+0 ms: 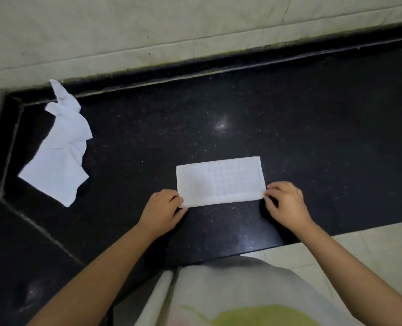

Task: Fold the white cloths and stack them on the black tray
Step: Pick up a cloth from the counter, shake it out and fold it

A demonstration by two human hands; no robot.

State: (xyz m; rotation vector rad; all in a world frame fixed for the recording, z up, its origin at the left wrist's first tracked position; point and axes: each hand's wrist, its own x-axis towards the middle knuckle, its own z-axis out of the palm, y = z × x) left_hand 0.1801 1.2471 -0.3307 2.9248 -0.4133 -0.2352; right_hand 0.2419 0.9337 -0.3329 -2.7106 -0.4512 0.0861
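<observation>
While each hand, left hand (pixel 163 209) and right hand (pixel 285 201), pinches a near corner, the folded cloth (pixel 220 181) lies lengthwise left-to-right.

A white rectangular cloth (pixel 220 181), folded flat, lies on the black speckled stone counter (pixel 289 114). The left hand (pixel 163 211) pinches its near left corner, and the right hand (pixel 283 203) pinches its near right corner. Well apart to the left, a crumpled pile of white cloths (pixel 61 149) lies near the counter corner. Behind the counter stands a pale tiled wall (pixel 124 31).
</observation>
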